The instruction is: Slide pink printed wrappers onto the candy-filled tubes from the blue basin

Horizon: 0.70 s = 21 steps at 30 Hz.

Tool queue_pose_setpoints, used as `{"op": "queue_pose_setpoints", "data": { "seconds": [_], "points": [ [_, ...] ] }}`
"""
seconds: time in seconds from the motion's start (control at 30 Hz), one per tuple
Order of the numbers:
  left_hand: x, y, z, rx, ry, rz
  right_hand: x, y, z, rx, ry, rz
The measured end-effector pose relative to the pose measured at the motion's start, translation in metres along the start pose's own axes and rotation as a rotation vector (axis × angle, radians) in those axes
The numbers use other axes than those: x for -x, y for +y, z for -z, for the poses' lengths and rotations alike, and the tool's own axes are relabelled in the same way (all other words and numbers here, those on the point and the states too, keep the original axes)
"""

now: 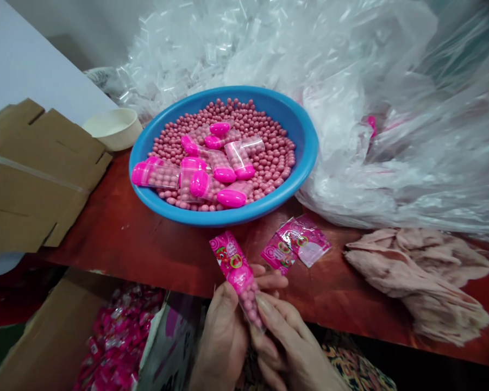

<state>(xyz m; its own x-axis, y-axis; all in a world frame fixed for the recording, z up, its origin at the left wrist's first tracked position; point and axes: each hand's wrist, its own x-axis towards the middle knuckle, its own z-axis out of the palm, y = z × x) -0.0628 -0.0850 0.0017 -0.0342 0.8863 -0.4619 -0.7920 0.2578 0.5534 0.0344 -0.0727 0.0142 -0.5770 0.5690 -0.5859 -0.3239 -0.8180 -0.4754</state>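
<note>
Both my hands hold one small clear candy container [250, 304] filled with pink balls, tilted over the table's front edge. A printed pink plastic sleeve [227, 254] sits around its capped end and stands out beyond the cap. My left hand [224, 331] grips it from the left side, thumb near the cap. My right hand [289, 331] pinches its lower end between thumb and fingers. Just beyond lie a few flat printed sleeves [305, 239]. Behind them, a blue basin [224, 217] holds loose pink candy balls [269, 157] and several filled containers with pink caps [239, 160].
A large clear plastic bag [411, 179] spreads along the right and back, beside heaped clear tubes [187, 60]. A crumpled cloth [415, 277] lies at right. Cardboard [36, 179] and a white bowl [116, 130] stand left. Below, a box holds pink wrapped pieces [118, 336].
</note>
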Motion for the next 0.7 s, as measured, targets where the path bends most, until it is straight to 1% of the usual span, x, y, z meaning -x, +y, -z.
{"op": "queue_pose_setpoints", "data": {
  "seconds": [0.07, 0.13, 0.23, 0.3, 0.37, 0.4, 0.43, 0.5, 0.6, 0.7],
  "points": [
    [-0.001, -0.003, 0.004, 0.023, -0.052, 0.007, -0.001, 0.001, 0.001, -0.031, -0.018, -0.019],
    [-0.001, -0.004, 0.006, 0.016, -0.078, -0.008, -0.004, 0.004, 0.004, -0.038, -0.004, -0.013],
    [-0.001, -0.004, 0.002, -0.022, -0.057, -0.044, -0.007, 0.011, 0.006, 0.027, 0.054, 0.037],
    [0.0, -0.004, -0.003, -0.05, -0.009, -0.039, -0.007, 0.017, 0.006, 0.159, 0.155, 0.131],
    [0.0, -0.005, -0.009, -0.094, 0.071, -0.028, -0.007, 0.021, 0.006, 0.346, 0.306, 0.302],
    [0.001, -0.005, -0.011, -0.119, 0.114, -0.031, -0.007, 0.022, 0.006, 0.433, 0.362, 0.389],
    [0.001, -0.006, -0.012, -0.138, 0.153, -0.035, -0.007, 0.024, 0.006, 0.501, 0.389, 0.454],
    [0.002, -0.008, -0.014, -0.143, 0.21, -0.043, -0.007, 0.025, 0.007, 0.577, 0.352, 0.498],
    [0.003, -0.008, -0.013, -0.129, 0.244, -0.04, -0.008, 0.025, 0.009, 0.617, 0.264, 0.515],
    [0.002, -0.001, -0.011, -0.145, 0.246, -0.071, -0.008, 0.023, 0.011, 0.645, 0.27, 0.581]
  ]
}}
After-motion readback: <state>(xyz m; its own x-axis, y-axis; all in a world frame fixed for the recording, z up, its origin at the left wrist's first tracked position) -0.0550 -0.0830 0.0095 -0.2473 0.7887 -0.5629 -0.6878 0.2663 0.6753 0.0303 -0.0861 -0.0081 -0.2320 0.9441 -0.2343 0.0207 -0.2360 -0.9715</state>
